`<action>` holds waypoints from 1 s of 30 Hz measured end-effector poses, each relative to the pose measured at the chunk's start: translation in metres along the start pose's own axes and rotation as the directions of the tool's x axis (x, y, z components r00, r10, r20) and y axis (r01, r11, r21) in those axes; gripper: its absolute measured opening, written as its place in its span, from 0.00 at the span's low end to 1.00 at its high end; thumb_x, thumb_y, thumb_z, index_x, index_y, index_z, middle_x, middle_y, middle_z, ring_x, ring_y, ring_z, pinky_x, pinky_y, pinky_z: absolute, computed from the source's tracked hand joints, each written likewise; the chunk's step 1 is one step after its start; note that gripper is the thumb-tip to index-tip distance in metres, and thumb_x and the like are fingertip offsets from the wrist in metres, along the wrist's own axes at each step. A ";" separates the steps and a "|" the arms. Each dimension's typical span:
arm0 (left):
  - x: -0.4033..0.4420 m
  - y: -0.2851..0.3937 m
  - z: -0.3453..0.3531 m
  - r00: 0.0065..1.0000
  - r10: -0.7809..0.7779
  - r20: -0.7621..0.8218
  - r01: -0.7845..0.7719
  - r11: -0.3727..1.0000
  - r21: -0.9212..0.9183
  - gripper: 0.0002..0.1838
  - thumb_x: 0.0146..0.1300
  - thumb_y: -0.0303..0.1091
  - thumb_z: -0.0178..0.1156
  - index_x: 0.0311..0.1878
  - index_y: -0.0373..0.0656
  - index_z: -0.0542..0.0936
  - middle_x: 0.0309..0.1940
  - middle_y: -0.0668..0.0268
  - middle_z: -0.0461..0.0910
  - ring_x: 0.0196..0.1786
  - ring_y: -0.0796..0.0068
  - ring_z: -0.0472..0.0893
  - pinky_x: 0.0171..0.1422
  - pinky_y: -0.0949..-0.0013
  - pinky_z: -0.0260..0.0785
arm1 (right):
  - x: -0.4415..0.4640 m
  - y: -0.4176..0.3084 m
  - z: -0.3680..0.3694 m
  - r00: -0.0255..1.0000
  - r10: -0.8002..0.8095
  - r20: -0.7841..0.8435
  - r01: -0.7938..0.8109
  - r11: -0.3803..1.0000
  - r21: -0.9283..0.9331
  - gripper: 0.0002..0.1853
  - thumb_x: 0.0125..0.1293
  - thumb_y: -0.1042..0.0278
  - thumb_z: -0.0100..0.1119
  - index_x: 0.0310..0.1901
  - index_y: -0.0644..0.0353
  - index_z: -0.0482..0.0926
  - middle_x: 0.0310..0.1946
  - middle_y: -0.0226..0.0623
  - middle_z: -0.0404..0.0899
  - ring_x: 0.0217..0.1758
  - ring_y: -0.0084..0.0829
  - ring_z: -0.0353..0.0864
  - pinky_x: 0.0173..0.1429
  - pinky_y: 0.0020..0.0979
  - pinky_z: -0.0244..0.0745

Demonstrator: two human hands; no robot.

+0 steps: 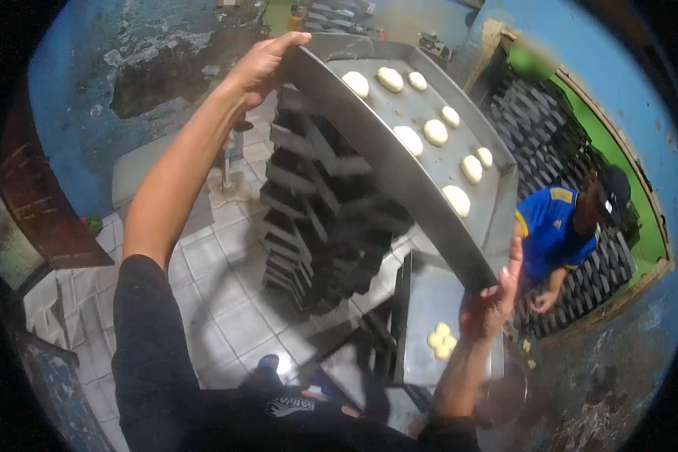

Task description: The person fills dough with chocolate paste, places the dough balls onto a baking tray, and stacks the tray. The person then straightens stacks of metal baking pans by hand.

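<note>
A large metal baking tray (471, 98) is held up in front of me, tilted so its inside shows. Several pale dough balls (435, 132) lie spaced in rows on it. My left hand (273, 62) grips the tray's near left corner. At the near right corner, my right hand (493, 305) supports the tray from its side, thumb or finger raised along the wall; its grip is partly blurred. Below the raised tray is a tall stack of dark trays (309, 211).
Under my right forearm lies another tray (422, 361) with a small cluster of dough pieces (442, 340). A co-worker in a blue shirt (554, 233) stands at the right, before more stacked dark trays (535, 120). White floor tiles (233, 301) show below.
</note>
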State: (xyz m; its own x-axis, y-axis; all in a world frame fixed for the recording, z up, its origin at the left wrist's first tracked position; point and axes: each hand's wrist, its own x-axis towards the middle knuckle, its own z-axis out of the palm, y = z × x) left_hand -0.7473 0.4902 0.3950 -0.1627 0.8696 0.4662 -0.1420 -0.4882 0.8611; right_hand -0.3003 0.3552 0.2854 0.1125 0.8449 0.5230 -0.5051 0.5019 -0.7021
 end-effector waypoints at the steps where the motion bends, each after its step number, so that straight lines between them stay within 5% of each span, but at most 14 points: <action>1: 0.026 -0.006 -0.011 1.000 0.030 -0.002 -0.030 0.999 -0.032 0.23 0.63 0.52 0.69 0.49 0.41 0.82 0.40 0.66 0.83 0.45 0.72 0.80 0.59 0.62 0.71 | 0.019 0.020 0.011 1.000 -0.015 0.022 0.015 0.999 -0.034 0.38 0.71 0.63 0.52 0.80 0.55 0.49 0.58 0.53 0.78 0.57 0.44 0.84 0.66 0.44 0.76; 4: 0.098 -0.039 -0.046 0.998 -0.065 0.009 0.065 0.996 -0.060 0.27 0.61 0.53 0.70 0.53 0.41 0.81 0.49 0.63 0.82 0.45 0.72 0.81 0.61 0.61 0.71 | 0.053 0.055 0.050 1.000 -0.029 0.002 0.029 0.980 -0.195 0.35 0.72 0.64 0.51 0.78 0.56 0.53 0.67 0.52 0.70 0.67 0.43 0.76 0.71 0.42 0.71; 6: 0.154 -0.080 -0.083 0.996 -0.093 -0.016 0.093 0.996 -0.007 0.34 0.59 0.55 0.72 0.60 0.41 0.78 0.60 0.58 0.76 0.56 0.68 0.78 0.70 0.53 0.66 | 0.073 0.077 0.087 0.997 -0.055 -0.061 0.040 0.974 -0.224 0.35 0.69 0.70 0.51 0.76 0.65 0.55 0.65 0.42 0.67 0.51 0.23 0.76 0.51 0.22 0.73; 10: 0.195 -0.122 -0.097 0.992 -0.082 -0.100 0.085 0.996 0.022 0.54 0.55 0.63 0.74 0.77 0.46 0.59 0.78 0.45 0.54 0.82 0.52 0.51 0.83 0.44 0.46 | 0.110 0.109 0.127 0.994 -0.078 -0.070 0.030 0.850 -0.527 0.35 0.71 0.61 0.56 0.75 0.66 0.58 0.69 0.46 0.63 0.62 0.32 0.70 0.64 0.30 0.67; 13: 0.177 -0.115 -0.093 0.967 -0.239 -0.087 0.254 0.887 0.385 0.68 0.54 0.60 0.75 0.81 0.34 0.39 0.77 0.40 0.55 0.77 0.42 0.61 0.81 0.35 0.42 | 0.133 0.142 0.149 0.994 -0.111 -0.005 0.072 0.680 -0.730 0.43 0.70 0.49 0.59 0.76 0.66 0.53 0.75 0.57 0.49 0.75 0.48 0.50 0.77 0.42 0.51; 15: 0.221 -0.171 -0.122 0.981 -0.087 -0.175 0.127 0.965 0.231 0.70 0.52 0.67 0.73 0.80 0.29 0.43 0.73 0.40 0.63 0.69 0.47 0.73 0.67 0.45 0.72 | 0.143 0.164 0.160 0.998 -0.068 0.017 0.061 0.731 -0.680 0.50 0.69 0.41 0.61 0.77 0.66 0.47 0.79 0.67 0.35 0.84 0.58 0.32 0.83 0.47 0.37; 16: 0.222 -0.174 -0.129 0.960 -0.041 -0.277 0.163 0.885 0.435 0.68 0.52 0.70 0.71 0.79 0.29 0.49 0.70 0.42 0.68 0.61 0.54 0.80 0.53 0.59 0.79 | 0.151 0.164 0.169 0.999 -0.029 -0.013 0.012 0.721 -0.693 0.53 0.68 0.37 0.61 0.79 0.64 0.45 0.79 0.72 0.28 0.84 0.63 0.26 0.84 0.49 0.33; 18: 0.210 -0.172 -0.137 0.954 -0.071 -0.291 0.205 0.864 0.460 0.62 0.54 0.70 0.70 0.77 0.29 0.58 0.64 0.46 0.74 0.50 0.63 0.83 0.45 0.64 0.76 | 0.148 0.157 0.178 0.993 0.089 -0.074 -0.115 0.674 -0.729 0.57 0.68 0.35 0.60 0.81 0.61 0.37 0.77 0.75 0.21 0.83 0.67 0.28 0.84 0.47 0.36; 20: 0.181 -0.179 -0.134 0.960 -0.023 -0.278 0.126 0.926 0.356 0.50 0.62 0.64 0.67 0.75 0.34 0.64 0.54 0.56 0.79 0.44 0.70 0.81 0.44 0.67 0.73 | 0.139 0.157 0.170 0.990 0.137 0.045 -0.055 0.647 -0.761 0.58 0.69 0.38 0.61 0.81 0.62 0.32 0.78 0.73 0.20 0.81 0.60 0.49 0.80 0.46 0.52; 21: 0.151 -0.180 -0.133 0.957 0.032 -0.288 0.076 0.932 0.355 0.45 0.66 0.60 0.65 0.73 0.35 0.66 0.50 0.59 0.80 0.42 0.73 0.80 0.44 0.68 0.72 | 0.127 0.155 0.155 0.965 0.212 0.154 -0.076 0.790 -0.608 0.59 0.69 0.40 0.62 0.80 0.62 0.30 0.78 0.71 0.21 0.76 0.53 0.61 0.76 0.44 0.61; 24: 0.017 -0.188 -0.144 0.995 -0.085 -0.049 0.097 0.941 0.325 0.23 0.71 0.54 0.62 0.52 0.42 0.77 0.36 0.69 0.79 0.36 0.78 0.75 0.39 0.69 0.68 | 0.077 0.134 0.091 0.778 0.313 0.546 -0.198 0.945 -0.259 0.45 0.78 0.55 0.55 0.81 0.63 0.36 0.67 0.53 0.74 0.52 0.32 0.86 0.56 0.31 0.80; 25: -0.037 -0.211 -0.145 0.999 -0.044 -0.014 0.046 0.986 0.162 0.20 0.72 0.54 0.61 0.43 0.44 0.77 0.31 0.71 0.77 0.33 0.79 0.74 0.37 0.69 0.66 | 0.047 0.120 0.075 0.680 0.461 0.570 -0.399 0.885 -0.239 0.38 0.79 0.63 0.54 0.80 0.62 0.45 0.61 0.52 0.79 0.54 0.38 0.85 0.57 0.35 0.81; 28: -0.244 -0.276 -0.177 0.912 -0.408 -0.041 0.362 0.756 0.546 0.17 0.74 0.49 0.56 0.46 0.44 0.82 0.34 0.69 0.81 0.36 0.79 0.77 0.40 0.71 0.70 | -0.072 0.146 0.035 0.705 0.591 0.391 -0.514 0.806 -0.293 0.30 0.78 0.62 0.55 0.75 0.68 0.60 0.59 0.49 0.81 0.59 0.36 0.83 0.63 0.37 0.78; 30: -0.399 -0.339 -0.236 0.605 -0.780 -0.158 0.779 0.539 0.321 0.14 0.73 0.42 0.56 0.48 0.42 0.83 0.36 0.65 0.84 0.35 0.76 0.80 0.35 0.69 0.73 | -0.163 0.200 -0.009 0.649 0.742 0.168 -0.658 0.658 -0.365 0.30 0.76 0.61 0.57 0.74 0.66 0.64 0.65 0.45 0.77 0.64 0.33 0.80 0.68 0.32 0.74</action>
State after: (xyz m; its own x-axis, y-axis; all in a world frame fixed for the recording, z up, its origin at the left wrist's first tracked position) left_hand -0.8647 0.2917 -0.1308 -0.1421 0.8955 -0.4218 0.1105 0.4378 0.8923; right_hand -0.4118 0.3196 0.0557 -0.4461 0.8893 -0.1005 -0.0939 -0.1582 -0.9829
